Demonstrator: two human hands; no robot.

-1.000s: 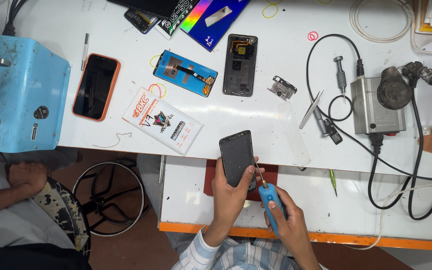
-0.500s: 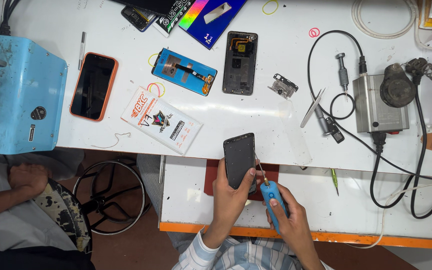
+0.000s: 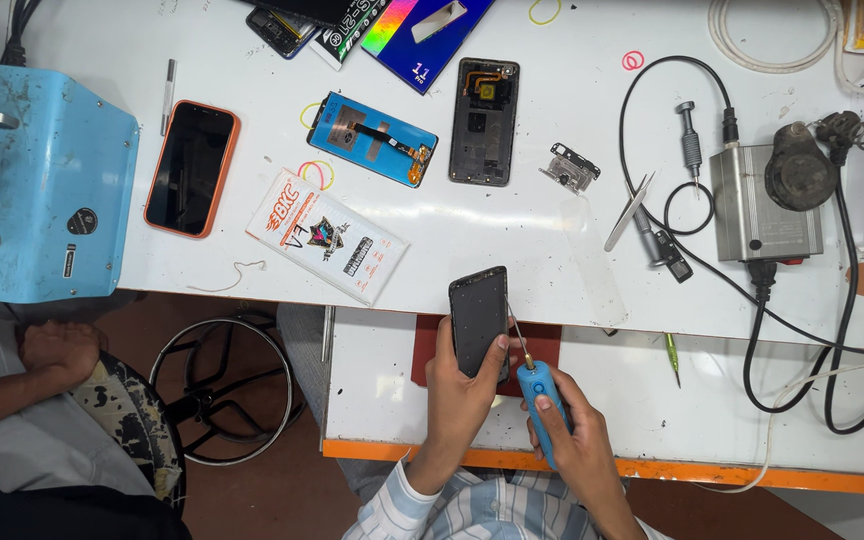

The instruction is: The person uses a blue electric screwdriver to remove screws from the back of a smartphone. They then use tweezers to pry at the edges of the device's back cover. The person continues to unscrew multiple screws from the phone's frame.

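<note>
My left hand grips a black smartphone upright over the pull-out shelf, thumb on its right edge. My right hand is wrapped around a blue-handled screwdriver. Its thin shaft runs up to the phone's right edge, the tip touching near the upper part. Under the phone lies a dark red mat.
On the white table lie an orange-cased phone, a blue screen part, an open phone back, a white packet, tweezers and a grey power unit. A blue machine stands left. Another person's hand rests lower left.
Both hands, the phone and the screwdriver stay almost where they were; the screwdriver tip remains at the phone's right edge. The other person's hand has not moved.
</note>
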